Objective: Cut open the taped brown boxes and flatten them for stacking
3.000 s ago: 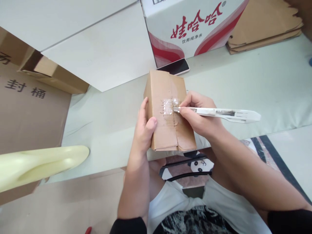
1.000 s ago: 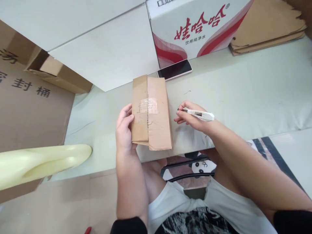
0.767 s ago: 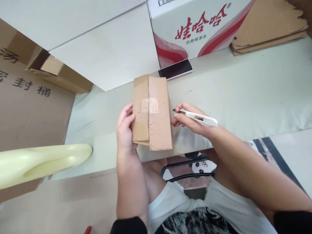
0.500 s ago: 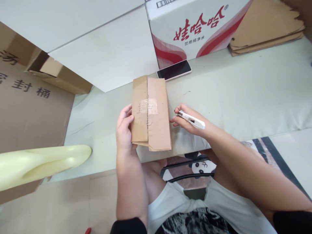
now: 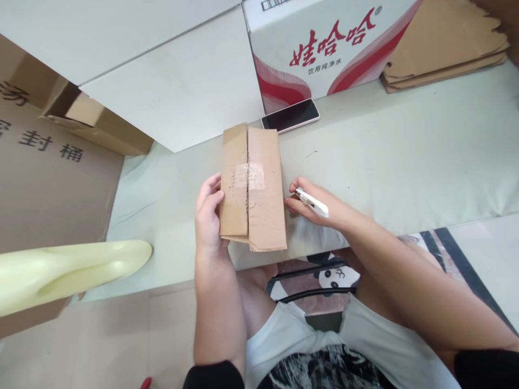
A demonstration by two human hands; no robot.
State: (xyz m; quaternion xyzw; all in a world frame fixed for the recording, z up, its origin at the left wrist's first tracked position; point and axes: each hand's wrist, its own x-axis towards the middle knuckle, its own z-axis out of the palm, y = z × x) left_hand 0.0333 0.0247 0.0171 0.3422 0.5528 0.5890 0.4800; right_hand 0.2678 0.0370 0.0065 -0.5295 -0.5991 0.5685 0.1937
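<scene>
Head view, near edge of the table (image 5: 389,162): left hand (image 5: 208,216) gripping carton (image 5: 265,216), right hand (image 5: 325,198) holding white cutter (image 5: 318,207), I should brace firmly.

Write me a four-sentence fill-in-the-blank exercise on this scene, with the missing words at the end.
1. The slim white-handled utility knife is held in the person's ____ hand.
2. The left hand grips the side of a brown rectangular box made of ____.
3. A patch of clear adhesive ____ lies across both of the box's top flaps.
4. The flat, dark-screened phone lies beside a white carton with large ____ characters.

Missing words: right; cardboard; tape; red.
</scene>
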